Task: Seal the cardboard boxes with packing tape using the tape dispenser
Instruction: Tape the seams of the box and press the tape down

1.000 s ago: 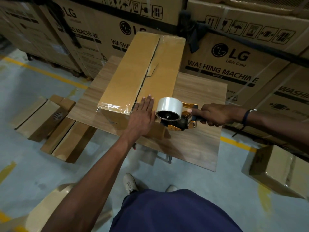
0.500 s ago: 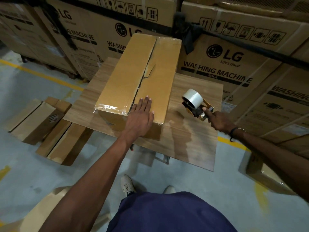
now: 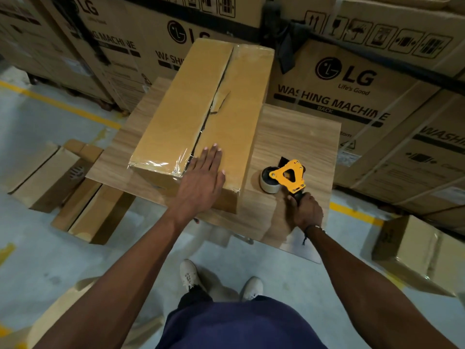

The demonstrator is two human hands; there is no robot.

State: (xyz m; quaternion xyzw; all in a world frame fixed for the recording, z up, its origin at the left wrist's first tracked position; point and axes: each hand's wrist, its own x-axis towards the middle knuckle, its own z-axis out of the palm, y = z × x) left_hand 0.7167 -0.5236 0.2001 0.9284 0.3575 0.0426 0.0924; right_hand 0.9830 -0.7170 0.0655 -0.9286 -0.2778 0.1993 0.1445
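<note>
A long cardboard box (image 3: 181, 109) lies on a small wooden table (image 3: 302, 137), its top flaps meeting at a dark, partly torn centre seam. Clear tape wraps the box's near left corner. My left hand (image 3: 201, 180) presses flat on the near end of the box, just right of the seam, fingers straight. To the right of the box, the yellow tape dispenser (image 3: 284, 178) with its tape roll rests on the table. My right hand (image 3: 305, 210) grips the dispenser's handle from the near side.
Large LG washing-machine cartons (image 3: 352, 91) stand stacked behind and to the right of the table. Flattened and small cardboard boxes (image 3: 63, 182) lie on the concrete floor at left. Another small box (image 3: 412, 250) sits on the floor at right. My shoes (image 3: 219, 280) stand below the table's edge.
My right hand carried the tape dispenser away from the box's near end, out to the right, and lowered it onto the table. My left hand stayed pressed on the box.
</note>
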